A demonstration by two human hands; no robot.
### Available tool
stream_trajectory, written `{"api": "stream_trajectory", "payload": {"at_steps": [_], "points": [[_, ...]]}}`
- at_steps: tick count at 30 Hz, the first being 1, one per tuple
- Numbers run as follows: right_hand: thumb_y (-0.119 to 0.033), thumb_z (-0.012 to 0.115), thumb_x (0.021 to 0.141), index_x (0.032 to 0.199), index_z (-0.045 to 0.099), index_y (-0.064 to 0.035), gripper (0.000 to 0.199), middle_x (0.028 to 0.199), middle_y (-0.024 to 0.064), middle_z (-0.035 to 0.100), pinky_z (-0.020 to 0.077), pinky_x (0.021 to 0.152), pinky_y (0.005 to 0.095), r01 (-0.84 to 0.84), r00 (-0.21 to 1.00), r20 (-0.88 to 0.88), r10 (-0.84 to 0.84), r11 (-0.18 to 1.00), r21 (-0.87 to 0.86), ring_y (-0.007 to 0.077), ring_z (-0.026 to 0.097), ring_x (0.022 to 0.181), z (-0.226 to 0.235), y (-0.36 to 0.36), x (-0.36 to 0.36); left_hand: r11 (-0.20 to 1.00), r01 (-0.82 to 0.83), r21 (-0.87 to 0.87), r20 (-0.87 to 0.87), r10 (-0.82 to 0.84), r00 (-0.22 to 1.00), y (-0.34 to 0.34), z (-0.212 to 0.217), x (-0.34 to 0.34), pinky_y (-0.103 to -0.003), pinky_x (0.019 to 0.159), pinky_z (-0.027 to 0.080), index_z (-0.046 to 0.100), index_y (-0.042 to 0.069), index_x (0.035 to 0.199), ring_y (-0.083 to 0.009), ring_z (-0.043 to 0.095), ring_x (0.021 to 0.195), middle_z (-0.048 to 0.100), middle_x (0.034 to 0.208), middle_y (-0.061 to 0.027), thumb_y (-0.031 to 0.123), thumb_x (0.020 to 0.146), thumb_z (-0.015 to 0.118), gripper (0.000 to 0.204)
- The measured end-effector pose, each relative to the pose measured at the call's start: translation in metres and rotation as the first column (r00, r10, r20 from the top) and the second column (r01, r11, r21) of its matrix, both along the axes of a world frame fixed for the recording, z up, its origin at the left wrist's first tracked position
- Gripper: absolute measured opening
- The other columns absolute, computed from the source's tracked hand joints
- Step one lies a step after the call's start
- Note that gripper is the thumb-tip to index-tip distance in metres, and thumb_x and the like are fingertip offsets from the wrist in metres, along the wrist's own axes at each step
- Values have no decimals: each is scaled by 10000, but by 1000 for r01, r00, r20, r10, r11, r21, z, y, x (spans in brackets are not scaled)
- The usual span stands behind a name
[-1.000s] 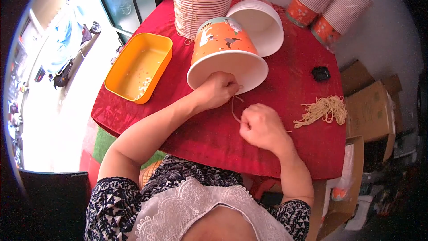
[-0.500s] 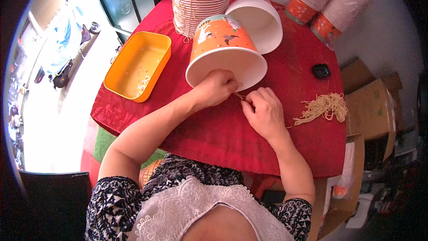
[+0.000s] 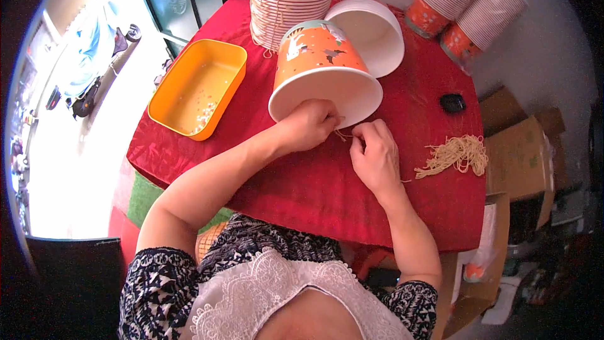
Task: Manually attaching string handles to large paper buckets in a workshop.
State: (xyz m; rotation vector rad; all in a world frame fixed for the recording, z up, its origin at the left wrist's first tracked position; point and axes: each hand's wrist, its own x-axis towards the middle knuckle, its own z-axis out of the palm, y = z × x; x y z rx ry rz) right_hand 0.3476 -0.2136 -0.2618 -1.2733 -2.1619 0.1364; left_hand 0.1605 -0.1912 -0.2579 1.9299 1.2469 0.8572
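Note:
An orange paper bucket (image 3: 324,56) with white and grey pictures lies tilted, its white mouth toward me. My left hand (image 3: 309,124) reaches across the lower rim, its fingers pinched on a thin beige string (image 3: 341,134) there. Just right of the rim is my right hand (image 3: 375,153), closed with thumb and fingers together at the string's other side; the fingertips are partly hidden. A short tail of string shows beside the right wrist. Behind the bucket lies another white-mouthed bucket (image 3: 382,41) on its side.
A tall stack of paper buckets (image 3: 292,3) tied with string stands at the back. A yellow tray (image 3: 182,97) with small pale bits is left. On the right lie a bundle of strings (image 3: 459,154) and a small black object (image 3: 452,103). More stacked buckets (image 3: 484,16) stand back right; cardboard boxes (image 3: 519,157) beside the red-covered table (image 3: 302,195).
My right hand has drawn slightly away from the left, to the right and up. The left hand stays at the rim. The whole view has shifted a little.

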Motion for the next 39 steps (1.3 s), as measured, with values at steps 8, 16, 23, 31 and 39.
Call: {"api": "stream_trajectory", "payload": {"at_steps": [8, 16, 23, 31, 39], "points": [[6, 654, 729, 829, 602, 1, 113, 845, 143, 583, 462, 751, 438, -65, 996, -55, 70, 995, 81, 344, 565, 845, -9, 8, -8, 999, 23, -38, 77, -20, 997, 1, -2, 0, -410, 746, 498, 651, -51, 848, -352, 647, 811, 654, 832, -237, 119, 864, 560, 194], [-55, 665, 752, 822, 612, -14, 97, 837, 147, 575, 456, 751, 435, 12, 995, 96, -19, 998, 65, 334, 552, 820, -3, 12, 14, 1000, 3, -9, 36, -3, 999, 4, -12, -3, -400, 750, 506, 626, -33, 897, -344, 647, 834, 653, 869, -219, 85, 836, 583, 139], [-72, 680, 751, 786, 591, -22, 108, 823, 141, 556, 454, 739, 435, 53, 998, 5, -55, 988, 145, 327, 544, 820, 6, 4, 6, 997, -46, -67, 53, 50, 997, 4, -4, 0, -380, 721, 507, 616, -23, 878, -303, 647, 812, 651, 838, -190, 31, 799, 575, 105], [-126, 656, 730, 637, 579, -26, 156, 701, 134, 561, 439, 680, 448, -7, 998, 61, -3, 987, 160, 320, 548, 712, 2, -3, -5, 998, -51, -36, 69, 53, 996, 2, -5, -1, -374, 710, 504, 633, -16, 849, -299, 641, 787, 649, 811, -177, 26, 764, 567, 116], [-122, 669, 750, 796, 591, -8, 145, 837, 155, 564, 450, 763, 453, -54, 998, 43, 54, 999, -9, 336, 540, 833, 11, 0, 8, 994, 5, -110, 69, 2, 998, 4, -8, -2, -305, 482, 465, 575, 27, 918, -144, 558, 544, 580, 674, -57, 108, 869, 567, 95]]}}
